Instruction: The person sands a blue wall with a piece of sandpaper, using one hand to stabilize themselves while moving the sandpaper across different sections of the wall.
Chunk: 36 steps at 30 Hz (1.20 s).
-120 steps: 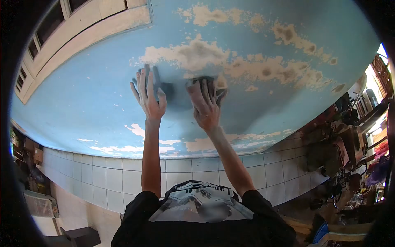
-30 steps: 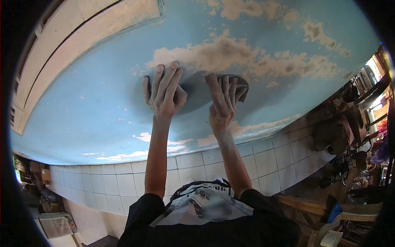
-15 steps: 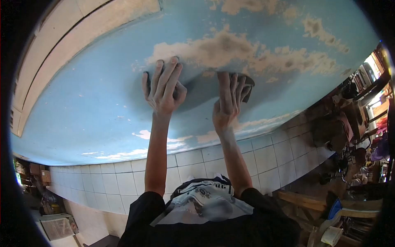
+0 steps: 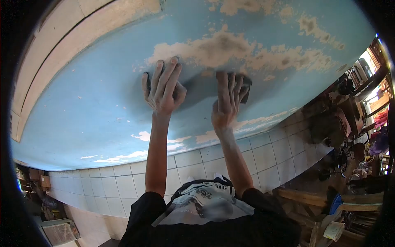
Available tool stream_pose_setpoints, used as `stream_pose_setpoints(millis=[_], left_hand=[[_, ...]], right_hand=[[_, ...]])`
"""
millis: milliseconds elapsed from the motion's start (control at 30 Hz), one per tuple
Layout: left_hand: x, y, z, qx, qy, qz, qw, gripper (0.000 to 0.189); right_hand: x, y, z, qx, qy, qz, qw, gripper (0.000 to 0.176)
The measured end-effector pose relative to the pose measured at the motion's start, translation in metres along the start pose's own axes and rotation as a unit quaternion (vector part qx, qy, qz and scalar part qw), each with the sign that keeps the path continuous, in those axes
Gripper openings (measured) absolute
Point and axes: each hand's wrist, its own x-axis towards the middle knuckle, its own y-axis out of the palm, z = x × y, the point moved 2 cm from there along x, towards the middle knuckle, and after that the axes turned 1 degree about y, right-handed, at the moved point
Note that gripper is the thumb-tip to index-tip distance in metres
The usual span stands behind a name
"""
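A light blue painted wall (image 4: 103,90) with bare, pale patches fills the upper view. My left hand (image 4: 163,88) leans on it, fingers stretched out and tips touching the lower edge of a large patch (image 4: 222,45); nothing is in it. To the right, my right hand (image 4: 227,96) presses a dark sheet of sandpaper (image 4: 246,87) against the wall. Its fingers lie over the sheet, hiding most of it, and one corner curls out on the right. Pale dust coats both hands.
White tiles (image 4: 189,158) run along below the painted wall. A beige frame (image 4: 61,45) borders it at upper left. On the right are wooden beams (image 4: 304,199), a brush with blue bristles (image 4: 335,203) and cluttered goods. A cardboard box (image 4: 45,181) stands at far left.
My right hand and the sandpaper have shifted very slightly left along the wall. My left hand stays in place. The view has tilted a little.
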Motion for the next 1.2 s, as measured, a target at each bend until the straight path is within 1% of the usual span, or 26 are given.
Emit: stream_pose_setpoints(millis=[67,100,167,200,267,300,367,400,467,500,567,667,700,767,800,833,900,933,967,1033,1067,1133,1200], left_hand=[[0.003,-0.002,0.0,-0.005,0.003,-0.01,1.0,0.043],[0.004,-0.003,0.001,-0.002,0.006,-0.016,1.0,0.043],[0.003,-0.001,0.001,-0.012,0.003,-0.017,1.0,0.043],[0.002,0.001,0.001,-0.013,0.007,-0.029,0.999,0.044],[0.001,-0.002,0.0,-0.016,0.014,-0.013,1.0,0.042],[0.002,-0.002,0.001,-0.012,0.024,-0.01,1.0,0.041],[0.001,0.0,0.002,-0.009,0.031,-0.016,0.999,0.042],[0.0,0.001,0.002,-0.017,0.026,-0.016,0.999,0.042],[0.002,0.001,0.002,-0.023,0.023,-0.014,0.999,0.043],[0.004,0.0,0.001,-0.018,0.011,-0.017,1.0,0.043],[0.003,-0.002,-0.003,-0.017,-0.005,-0.011,1.0,0.044],[0.005,-0.002,-0.001,-0.012,0.002,-0.022,1.0,0.043],[0.002,0.0,0.0,-0.016,0.003,-0.026,1.0,0.043],[0.004,-0.001,0.003,-0.019,0.006,-0.025,0.999,0.043],[0.006,-0.002,0.002,-0.014,0.005,-0.019,1.0,0.043],[0.006,-0.004,-0.001,-0.011,0.003,-0.008,1.0,0.043],[0.001,-0.006,-0.003,-0.013,0.004,-0.004,1.0,0.043],[0.0,-0.005,-0.003,-0.016,0.0,-0.004,1.0,0.043],[0.003,-0.002,0.0,-0.016,-0.001,-0.01,1.0,0.043],[0.01,0.0,0.004,-0.008,0.006,-0.021,1.0,0.044],[0.008,0.0,0.003,-0.008,0.009,-0.019,1.0,0.044],[0.003,-0.004,0.0,-0.017,0.018,0.0,1.0,0.041],[-0.001,-0.004,-0.002,-0.021,0.015,0.002,1.0,0.041]], right_hand=[[0.009,0.002,0.003,-0.007,-0.026,-0.026,0.999,0.058],[0.001,0.003,0.0,-0.004,-0.031,-0.031,0.999,0.058],[-0.021,0.008,-0.013,-0.065,-0.01,0.031,0.997,0.056],[-0.012,0.009,-0.011,-0.065,-0.01,0.03,0.997,0.056],[0.002,-0.001,-0.001,-0.018,-0.047,-0.008,0.999,0.055],[0.001,-0.006,-0.001,-0.022,-0.045,-0.004,0.999,0.055],[0.002,-0.007,0.001,-0.029,-0.051,0.043,0.997,0.069],[0.0,-0.004,-0.002,-0.027,-0.056,0.037,0.997,0.069],[-0.015,0.003,-0.012,-0.049,-0.039,0.022,0.998,0.067],[-0.006,0.002,-0.005,-0.05,-0.035,0.023,0.998,0.067],[0.021,-0.007,0.012,0.004,-0.038,-0.008,0.999,0.052],[0.014,-0.002,0.008,-0.006,-0.048,0.007,0.999,0.051],[0.01,0.003,0.003,-0.001,-0.056,-0.001,0.998,0.051],[-0.014,0.008,-0.008,-0.048,-0.048,0.015,0.998,0.066],[-0.001,-0.004,0.004,-0.026,-0.062,0.005,0.998,0.065],[0.005,-0.007,0.007,-0.03,-0.055,0.012,0.998,0.065],[0.014,-0.006,0.009,-0.017,-0.085,-0.013,0.996,0.063],[0.01,-0.006,0.008,-0.002,-0.074,0.012,0.997,0.063],[0.003,-0.002,0.005,0.0,-0.078,0.005,0.997,0.063],[-0.005,0.004,0.008,-0.062,-0.062,0.028,0.996,0.066],[-0.006,0.008,0.003,-0.063,-0.057,0.03,0.996,0.066],[0.013,0.0,0.013,0.014,-0.086,-0.014,0.996,0.065],[-0.002,-0.004,0.008,0.003,-0.067,0.01,0.998,0.064]])
